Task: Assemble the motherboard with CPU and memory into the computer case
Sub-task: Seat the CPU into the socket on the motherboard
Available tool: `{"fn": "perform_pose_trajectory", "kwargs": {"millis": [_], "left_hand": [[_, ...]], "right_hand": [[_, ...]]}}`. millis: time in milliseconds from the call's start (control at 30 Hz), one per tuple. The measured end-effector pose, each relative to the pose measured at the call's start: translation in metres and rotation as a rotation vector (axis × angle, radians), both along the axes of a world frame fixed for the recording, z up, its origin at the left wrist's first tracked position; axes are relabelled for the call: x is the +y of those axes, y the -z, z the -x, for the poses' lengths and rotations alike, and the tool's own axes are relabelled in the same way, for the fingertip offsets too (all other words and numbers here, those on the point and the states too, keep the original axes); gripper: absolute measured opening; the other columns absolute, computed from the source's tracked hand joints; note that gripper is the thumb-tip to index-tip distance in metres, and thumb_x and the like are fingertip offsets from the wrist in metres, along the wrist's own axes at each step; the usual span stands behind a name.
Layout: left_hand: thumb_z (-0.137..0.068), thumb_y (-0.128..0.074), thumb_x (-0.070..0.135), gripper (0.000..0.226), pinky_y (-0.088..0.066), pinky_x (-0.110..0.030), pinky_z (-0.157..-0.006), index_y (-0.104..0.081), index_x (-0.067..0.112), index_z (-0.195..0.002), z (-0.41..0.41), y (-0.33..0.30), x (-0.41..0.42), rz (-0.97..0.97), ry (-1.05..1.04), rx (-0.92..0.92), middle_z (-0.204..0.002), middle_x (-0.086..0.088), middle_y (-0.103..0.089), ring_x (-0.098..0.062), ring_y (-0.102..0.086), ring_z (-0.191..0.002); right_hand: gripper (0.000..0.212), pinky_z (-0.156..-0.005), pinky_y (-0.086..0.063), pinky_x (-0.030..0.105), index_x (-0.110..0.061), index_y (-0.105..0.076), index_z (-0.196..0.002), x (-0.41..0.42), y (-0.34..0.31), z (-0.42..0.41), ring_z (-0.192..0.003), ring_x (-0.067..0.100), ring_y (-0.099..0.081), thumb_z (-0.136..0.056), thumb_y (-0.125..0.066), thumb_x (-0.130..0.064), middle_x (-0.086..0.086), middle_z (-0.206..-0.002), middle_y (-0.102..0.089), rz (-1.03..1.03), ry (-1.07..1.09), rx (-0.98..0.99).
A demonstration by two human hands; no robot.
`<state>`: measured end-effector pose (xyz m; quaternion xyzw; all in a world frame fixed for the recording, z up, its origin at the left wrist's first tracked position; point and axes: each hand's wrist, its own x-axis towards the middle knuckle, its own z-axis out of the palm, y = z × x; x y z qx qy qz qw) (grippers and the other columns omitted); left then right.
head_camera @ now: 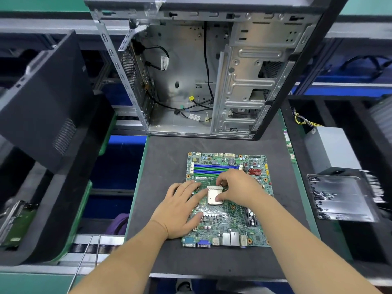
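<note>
A green motherboard lies flat on the dark mat, its port side toward me. Blue and green memory slots run across its far part. The silver CPU sits in the socket near the board's middle. My left hand rests flat on the board's left side, fingers straight, fingertips at the socket's left edge. My right hand is over the socket's right side; thumb and fingers pinch around the CPU's edges. The open computer case stands upright behind the board, its inside empty but for cables.
A black side panel leans at the left. At the right sit a grey power supply and a clear tray of small screws. A hard drive lies far left. Loose black cables hang inside the case.
</note>
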<state>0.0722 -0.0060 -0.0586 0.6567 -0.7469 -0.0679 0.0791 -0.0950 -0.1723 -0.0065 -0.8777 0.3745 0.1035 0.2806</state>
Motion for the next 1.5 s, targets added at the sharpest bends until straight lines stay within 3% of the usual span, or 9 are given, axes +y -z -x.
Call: {"fn": "perform_pose_trajectory", "kwargs": {"millis": [167, 333, 500, 600, 767, 900, 1133, 1400, 1500], "left_hand": [[-0.096, -0.039, 0.049, 0.059, -0.024, -0.044, -0.110, -0.038, 0.021, -0.148, -0.001, 0.001, 0.000, 0.015, -0.007, 0.024, -0.148, -0.004, -0.042, -0.026, -0.036, -0.137], [-0.095, -0.040, 0.048, 0.056, -0.026, -0.044, -0.109, -0.043, 0.021, -0.145, 0.001, 0.001, 0.003, 0.090, -0.007, 0.054, -0.145, -0.001, -0.045, -0.023, -0.038, -0.136], [-0.087, -0.054, 0.046, 0.038, -0.024, -0.044, -0.107, -0.063, 0.027, -0.119, 0.021, -0.014, -0.018, 0.245, -0.114, 0.082, -0.116, 0.009, -0.058, -0.016, -0.056, -0.110], [-0.087, -0.049, 0.064, 0.044, -0.022, -0.044, -0.106, -0.065, 0.029, -0.107, 0.034, -0.031, -0.048, 0.111, -0.101, -0.014, -0.107, 0.012, -0.058, -0.015, -0.054, -0.105], [-0.072, -0.041, 0.086, 0.076, -0.015, -0.043, -0.107, -0.059, 0.031, -0.122, 0.030, -0.035, -0.064, -0.143, -0.141, -0.091, -0.113, 0.011, -0.050, -0.015, -0.044, -0.110], [-0.074, -0.057, 0.078, 0.067, -0.015, -0.040, -0.106, -0.059, 0.034, -0.125, 0.026, -0.035, -0.062, -0.133, -0.100, -0.049, -0.121, 0.015, -0.050, -0.012, -0.042, -0.115], [-0.078, -0.069, 0.061, 0.050, -0.020, -0.036, -0.104, -0.063, 0.033, -0.120, 0.024, -0.035, -0.057, -0.183, -0.121, 0.116, -0.121, 0.017, -0.052, -0.010, -0.042, -0.118], [-0.075, -0.070, 0.046, 0.035, -0.023, -0.032, -0.095, -0.061, 0.036, -0.106, 0.024, -0.045, -0.056, -0.124, -0.215, 0.281, -0.106, 0.017, -0.055, -0.010, -0.044, -0.108], [-0.074, -0.069, 0.043, 0.032, -0.023, -0.031, -0.092, -0.062, 0.034, -0.104, 0.018, -0.054, -0.056, -0.043, -0.222, 0.284, -0.101, 0.016, -0.054, -0.011, -0.045, -0.105]], "right_hand": [[0.027, -0.079, -0.046, 0.024, -0.024, -0.072, -0.108, -0.001, 0.004, 0.007, -0.079, -0.001, -0.054, -0.084, -0.082, -0.030, -0.009, -0.102, -0.062, -0.106, 0.067, -0.143], [0.022, -0.072, -0.052, 0.023, -0.027, -0.073, -0.095, -0.004, 0.005, 0.014, -0.079, 0.007, -0.064, -0.078, -0.087, -0.031, -0.011, -0.085, -0.069, -0.200, 0.242, -0.247], [0.018, -0.059, -0.042, 0.016, -0.027, -0.072, -0.087, -0.005, 0.008, 0.013, -0.067, 0.001, -0.060, -0.078, -0.086, -0.034, -0.015, -0.074, -0.067, -0.164, 0.309, -0.273], [0.020, -0.062, -0.046, 0.017, -0.021, -0.075, -0.090, -0.005, 0.009, 0.013, -0.072, 0.007, -0.064, -0.078, -0.087, -0.031, -0.007, -0.079, -0.071, -0.159, 0.337, -0.272], [0.028, -0.059, -0.042, 0.010, -0.016, -0.075, -0.095, -0.008, 0.007, 0.014, -0.071, 0.007, -0.061, -0.076, -0.089, -0.031, -0.003, -0.080, -0.070, -0.185, 0.328, -0.277], [0.031, -0.074, -0.053, 0.023, -0.013, -0.075, -0.098, -0.009, 0.006, 0.014, -0.082, 0.016, -0.068, -0.075, -0.089, -0.029, 0.001, -0.086, -0.073, -0.218, 0.320, -0.297], [0.022, -0.061, -0.043, 0.012, -0.019, -0.075, -0.093, -0.007, 0.009, 0.018, -0.071, 0.006, -0.063, -0.078, -0.088, -0.027, -0.009, -0.075, -0.069, -0.223, 0.320, -0.320], [0.014, -0.062, -0.044, 0.011, -0.022, -0.074, -0.089, -0.002, 0.001, 0.021, -0.071, 0.005, -0.063, -0.081, -0.085, -0.023, -0.006, -0.081, -0.072, -0.249, 0.324, -0.367], [0.013, -0.073, -0.051, 0.018, -0.024, -0.074, -0.087, 0.000, -0.007, 0.023, -0.079, 0.008, -0.066, -0.082, -0.084, -0.018, -0.007, -0.086, -0.073, -0.290, 0.351, -0.456]]}}
